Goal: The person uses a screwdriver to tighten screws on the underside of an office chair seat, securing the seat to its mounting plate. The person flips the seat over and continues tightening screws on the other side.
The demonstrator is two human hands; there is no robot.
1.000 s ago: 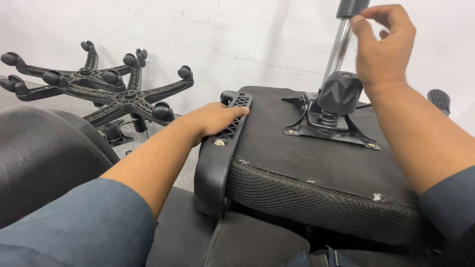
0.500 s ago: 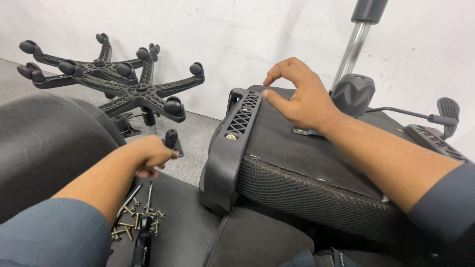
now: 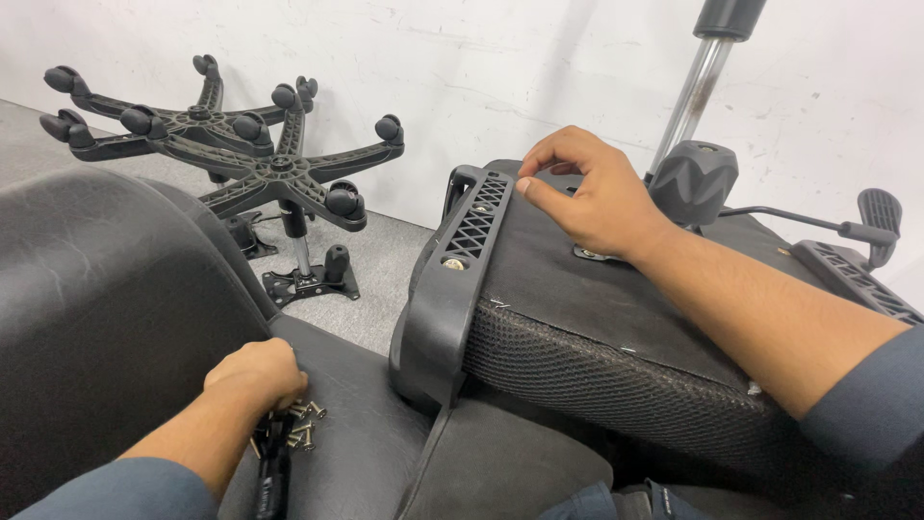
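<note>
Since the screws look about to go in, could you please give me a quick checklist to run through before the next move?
1. Screws within reach: ok. The left hand rests on a loose pile of screws on the dark cushion.
2. Tool at hand: ok. A dark-handled tool lies beside the pile; its tip is hidden.
3. Seat steadied: ok. The right hand presses on the upturned seat underside.
4. Armrest bracket in place: ok. The armrest sits along the seat edge.
5. Screw picked up: cannot tell; the left fingers are curled over the pile.
</note>
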